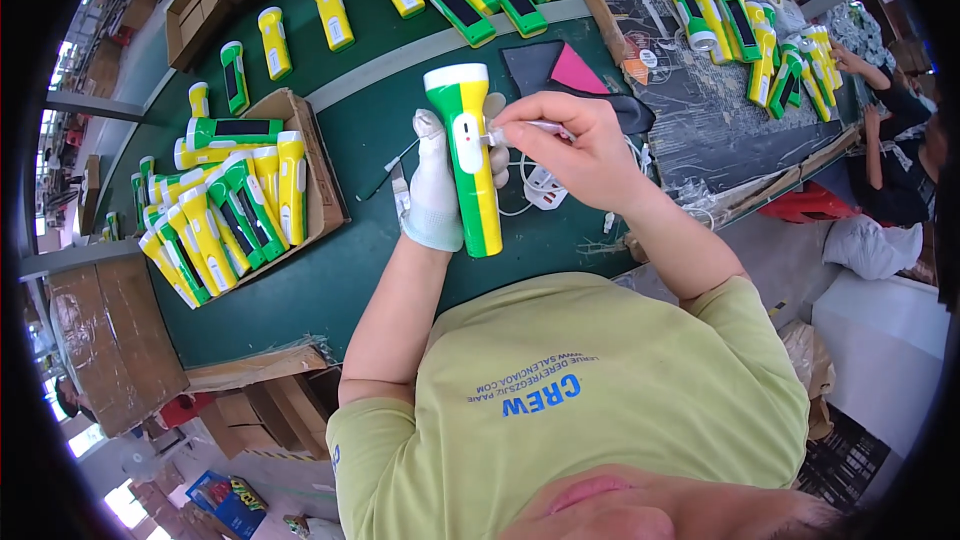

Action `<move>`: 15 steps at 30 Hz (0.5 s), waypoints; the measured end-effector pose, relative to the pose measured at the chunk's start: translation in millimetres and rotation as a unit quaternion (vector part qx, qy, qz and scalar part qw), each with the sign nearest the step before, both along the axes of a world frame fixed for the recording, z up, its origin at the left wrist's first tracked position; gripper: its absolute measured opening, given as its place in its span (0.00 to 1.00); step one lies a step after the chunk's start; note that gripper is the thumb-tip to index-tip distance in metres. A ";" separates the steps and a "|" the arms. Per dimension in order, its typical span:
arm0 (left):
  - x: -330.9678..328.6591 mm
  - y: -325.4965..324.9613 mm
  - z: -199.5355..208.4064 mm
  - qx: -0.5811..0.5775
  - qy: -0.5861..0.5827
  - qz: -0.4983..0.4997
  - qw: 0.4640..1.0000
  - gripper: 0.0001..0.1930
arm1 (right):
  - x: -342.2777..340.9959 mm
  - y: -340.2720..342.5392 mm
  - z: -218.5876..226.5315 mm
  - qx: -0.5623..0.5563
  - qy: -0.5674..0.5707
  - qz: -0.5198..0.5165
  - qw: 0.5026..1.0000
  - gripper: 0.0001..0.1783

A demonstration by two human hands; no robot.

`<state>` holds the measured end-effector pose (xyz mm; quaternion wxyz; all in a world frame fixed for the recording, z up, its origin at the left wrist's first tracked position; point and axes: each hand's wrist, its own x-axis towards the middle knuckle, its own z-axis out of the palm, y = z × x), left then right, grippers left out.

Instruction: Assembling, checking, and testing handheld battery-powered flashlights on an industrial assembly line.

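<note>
A green and yellow flashlight (477, 205) with a white head stands roughly upright in front of me. My left hand (433, 192), in a white glove, is closed round its body, with the fingers partly hidden behind it. On the flashlight's white side panel there is a small slot and a red dot. My bare right hand (580, 147) pinches a white cable plug (494, 137) beside that panel. Whether the plug's tip sits in the flashlight is hard to tell. Below the right hand lies a white power strip (543, 188) with a white cord.
At the left, a cardboard box (318, 165) holds several flashlights. More flashlights (332, 13) line the far side of the green table (345, 285). A dark pouch with a pink patch (577, 72) lies behind my hands. Another person (890, 130) is at the right, near a dark bench with flashlights.
</note>
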<state>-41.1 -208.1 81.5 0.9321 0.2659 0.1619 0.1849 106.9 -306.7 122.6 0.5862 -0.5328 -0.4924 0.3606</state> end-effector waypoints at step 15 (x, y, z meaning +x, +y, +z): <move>-3.1 -23.8 13.2 0.307 0.125 0.178 0.927 0.25 | -17.1 -1.6 15.8 0.170 -0.363 -0.131 0.907 0.05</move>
